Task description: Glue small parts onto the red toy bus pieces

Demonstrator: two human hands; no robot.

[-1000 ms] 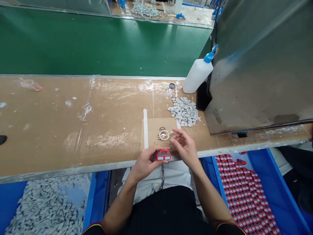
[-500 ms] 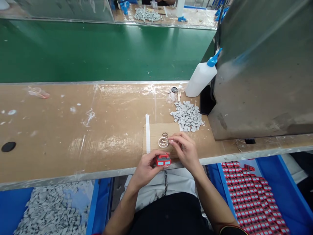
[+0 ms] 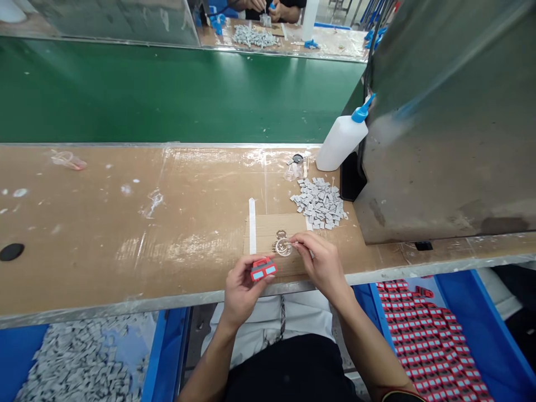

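My left hand [image 3: 242, 289] holds a small red toy part [image 3: 263, 269] with two light-blue windows, thumb below and fingers above, at the table's front edge. To its right, my right hand [image 3: 320, 261] pinches a thin pale stick whose tip is in a small clear round cup [image 3: 283, 247]. The cup is over a cardboard sheet [image 3: 263, 226], beside small metallic rings [image 3: 281, 234]. Behind my right hand lies a pile of small grey pieces [image 3: 321, 202].
A white bottle with a blue nozzle [image 3: 342, 140] and a black phone [image 3: 353, 176] stand by a metal panel [image 3: 444, 139]. Blue bins below hold grey pieces [image 3: 84, 357] and red parts [image 3: 435, 340]. A person's hands [image 3: 255, 5] show across the green belt [image 3: 167, 95].
My left hand has moved left with the red part, which is now tilted. The cup and stick have shifted slightly right. The other person's hands have come into view.
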